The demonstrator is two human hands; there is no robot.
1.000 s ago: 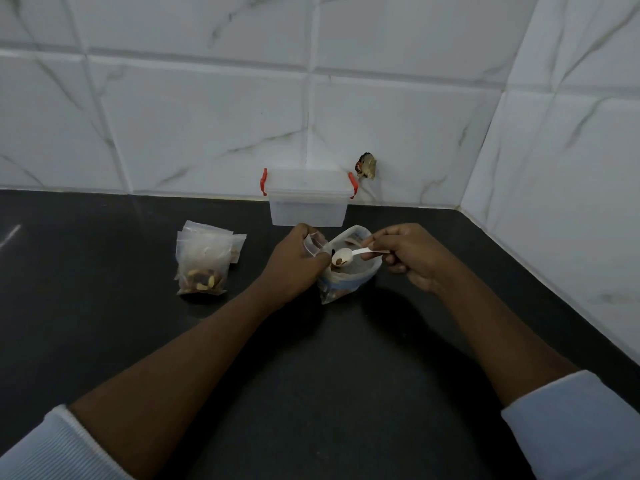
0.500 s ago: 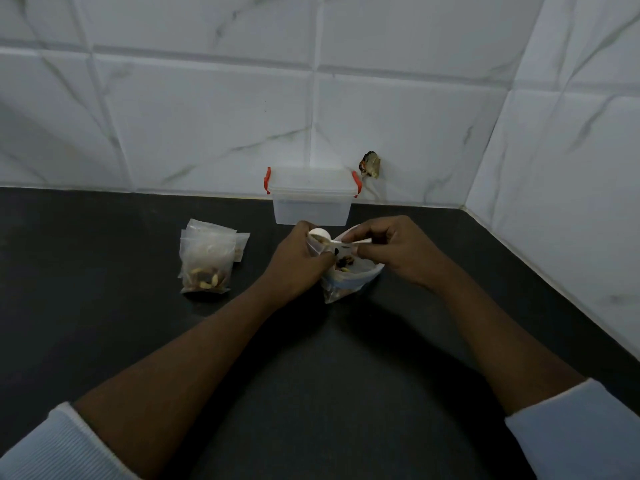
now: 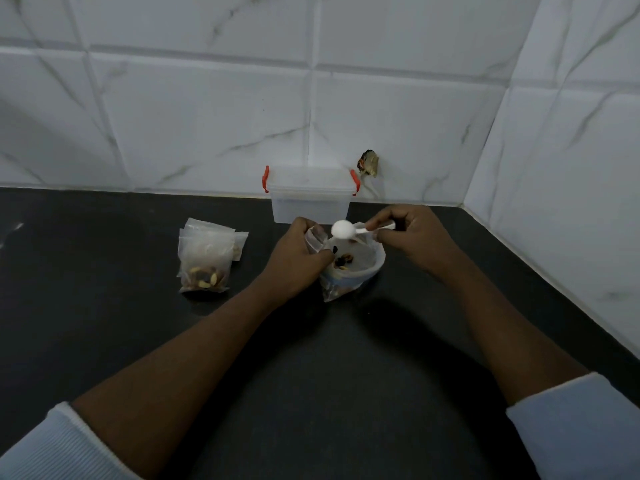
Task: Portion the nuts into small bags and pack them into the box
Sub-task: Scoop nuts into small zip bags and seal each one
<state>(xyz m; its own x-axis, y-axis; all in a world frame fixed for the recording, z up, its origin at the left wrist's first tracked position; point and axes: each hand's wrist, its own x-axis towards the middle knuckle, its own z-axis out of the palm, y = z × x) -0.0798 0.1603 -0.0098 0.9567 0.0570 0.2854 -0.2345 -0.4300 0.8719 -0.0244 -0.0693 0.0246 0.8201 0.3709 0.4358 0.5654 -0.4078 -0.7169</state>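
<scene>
Nuts (image 3: pixel 344 262) lie in an open pouch (image 3: pixel 376 263) near the counter's (image 3: pixel 311 375) back edge, before the lidded box (image 3: pixel 310 199). The left hand (image 3: pixel 298 254) pinches a small bag (image 3: pixel 317 238) open; the right hand (image 3: pixel 412 233) grips a spoon (image 3: pixel 341 229) just above. Tipping low and slowly should avoid spills.

On the bench (image 3: pixel 311 358), the box (image 3: pixel 310 199) stands at the back against the wall (image 3: pixel 207 116); the pouch (image 3: pixel 360 268) lies before it, the spoon (image 3: pixel 341 229) above; filled bags (image 3: pixel 206 261) to the left.

The left hand (image 3: pixel 294 259) partly hides the small bag (image 3: pixel 316 238).
</scene>
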